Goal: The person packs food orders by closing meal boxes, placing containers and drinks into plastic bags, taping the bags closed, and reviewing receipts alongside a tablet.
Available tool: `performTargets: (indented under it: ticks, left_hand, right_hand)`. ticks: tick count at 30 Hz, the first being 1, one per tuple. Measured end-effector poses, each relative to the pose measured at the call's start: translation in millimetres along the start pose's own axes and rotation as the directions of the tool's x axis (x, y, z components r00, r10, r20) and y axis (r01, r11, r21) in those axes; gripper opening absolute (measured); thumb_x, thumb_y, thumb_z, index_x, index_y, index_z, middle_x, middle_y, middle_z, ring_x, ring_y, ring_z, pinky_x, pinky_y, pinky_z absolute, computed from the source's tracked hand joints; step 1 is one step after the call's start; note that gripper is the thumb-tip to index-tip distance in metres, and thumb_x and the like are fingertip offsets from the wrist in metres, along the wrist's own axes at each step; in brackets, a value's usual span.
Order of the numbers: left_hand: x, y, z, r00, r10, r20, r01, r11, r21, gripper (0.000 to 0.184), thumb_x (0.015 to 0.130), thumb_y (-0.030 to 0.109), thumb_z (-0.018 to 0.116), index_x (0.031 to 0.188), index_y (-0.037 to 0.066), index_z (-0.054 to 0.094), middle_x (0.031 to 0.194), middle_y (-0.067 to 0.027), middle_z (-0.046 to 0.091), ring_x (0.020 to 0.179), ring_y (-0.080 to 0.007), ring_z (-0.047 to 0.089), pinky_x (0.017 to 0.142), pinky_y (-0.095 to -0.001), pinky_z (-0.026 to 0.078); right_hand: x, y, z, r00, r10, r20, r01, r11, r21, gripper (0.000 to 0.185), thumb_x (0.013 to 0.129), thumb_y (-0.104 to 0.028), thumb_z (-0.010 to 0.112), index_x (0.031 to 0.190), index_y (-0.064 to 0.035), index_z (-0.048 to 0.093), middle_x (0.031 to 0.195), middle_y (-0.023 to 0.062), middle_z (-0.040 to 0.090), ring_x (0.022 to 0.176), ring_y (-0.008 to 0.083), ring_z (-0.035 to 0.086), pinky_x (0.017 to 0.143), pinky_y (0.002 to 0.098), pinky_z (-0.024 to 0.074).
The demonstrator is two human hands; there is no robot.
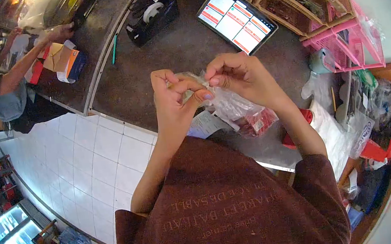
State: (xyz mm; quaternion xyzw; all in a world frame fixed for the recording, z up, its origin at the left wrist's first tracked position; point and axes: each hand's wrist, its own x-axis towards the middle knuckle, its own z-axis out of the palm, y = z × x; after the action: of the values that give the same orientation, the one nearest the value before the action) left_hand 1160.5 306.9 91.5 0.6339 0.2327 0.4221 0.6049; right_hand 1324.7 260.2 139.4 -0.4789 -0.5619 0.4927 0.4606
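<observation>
A clear plastic bag [233, 102] hangs from my two hands over the near edge of the dark table. My left hand [177, 93] is closed, its fingers curled on the gathered top of the bag. Beside it, my right hand [240, 76] pinches the plastic between thumb and fingertips. Below the bag's clear part, a red packet [258, 123] shows through or behind crinkled plastic; I cannot tell which. A printed paper slip [206, 124] lies near my left wrist. What exactly the fingertips hold is partly hidden.
A lit tablet [237, 19], a black tape dispenser [152, 18] and a green pen [115, 49] are on the table [125, 87]. Wicker baskets [285, 12] and a pink rack [352, 42] line the right. At left, another person's arm [23, 69] reaches near an opened box [63, 60].
</observation>
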Motion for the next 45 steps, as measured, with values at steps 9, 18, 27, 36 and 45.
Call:
performTargets:
  ticks: [9, 18, 27, 36, 45]
  left_hand:
    - [-1.8, 2.7, -2.3, 0.988, -0.139, 0.068, 0.146, 0.983, -0.114, 0.042, 0.073, 0.003, 0.066, 0.097, 0.002, 0.031, 0.076, -0.0068, 0.059, 0.071, -0.0104, 0.055, 0.070, -0.0216, 0.040]
    - [-5.4, 4.5, 9.4, 0.971, -0.233, 0.054, 0.238, 0.921, -0.309, 0.019, 0.076, 0.000, 0.061, 0.095, -0.002, 0.058, 0.084, -0.0061, 0.059, 0.075, -0.0121, 0.054, 0.074, -0.0231, 0.040]
    - [9.5, -0.6, 24.7, 0.965, 0.262, 0.021, -0.240, 0.844, 0.480, 0.008, 0.077, 0.004, 0.055, 0.086, 0.002, 0.055, 0.088, -0.0098, 0.049, 0.084, -0.0215, 0.049, 0.079, -0.0297, 0.037]
    - [-2.9, -17.6, 27.8, 0.992, -0.021, 0.127, -0.011, 0.968, 0.250, 0.011, 0.081, 0.005, 0.050, 0.092, 0.002, 0.048, 0.086, -0.0116, 0.048, 0.081, -0.0233, 0.048, 0.076, -0.0303, 0.038]
    - [3.9, -28.2, 19.8, 0.987, -0.089, 0.137, 0.066, 0.984, 0.167, 0.011, 0.080, 0.005, 0.051, 0.090, 0.002, 0.048, 0.084, -0.0104, 0.049, 0.080, -0.0211, 0.048, 0.075, -0.0283, 0.038]
  right_hand:
    - [2.6, -2.0, -9.0, 0.973, -0.070, 0.219, 0.111, 0.977, -0.184, 0.009, 0.076, -0.008, 0.060, 0.082, -0.0046, 0.055, 0.080, 0.0030, 0.056, 0.072, 0.0147, 0.053, 0.063, 0.0269, 0.0410]
    - [2.9, -5.1, -4.4, 0.835, -0.547, 0.062, 0.467, 0.644, -0.606, 0.014, 0.062, 0.004, 0.062, 0.071, -0.0058, 0.058, 0.085, 0.0065, 0.055, 0.073, 0.0198, 0.053, 0.065, 0.0259, 0.0416]
    - [-1.0, 7.6, -10.4, 0.986, -0.042, -0.160, 0.095, 0.935, 0.341, 0.007, 0.078, 0.002, 0.052, 0.079, -0.0040, 0.049, 0.075, 0.0011, 0.051, 0.072, 0.0104, 0.050, 0.063, 0.0250, 0.0415]
    - [59.0, 75.3, -99.2, 0.918, -0.161, -0.363, -0.015, 0.899, -0.437, 0.020, 0.080, -0.005, 0.051, 0.100, -0.0062, 0.051, 0.065, 0.0073, 0.057, 0.057, 0.0173, 0.057, 0.051, 0.0324, 0.0452]
    - [109.6, 202.0, -143.7, 0.944, 0.013, -0.328, -0.328, -0.020, -0.944, 0.064, 0.075, -0.011, 0.050, 0.132, -0.0225, 0.026, 0.059, 0.0092, 0.057, 0.051, 0.0236, 0.059, 0.042, 0.0369, 0.0467]
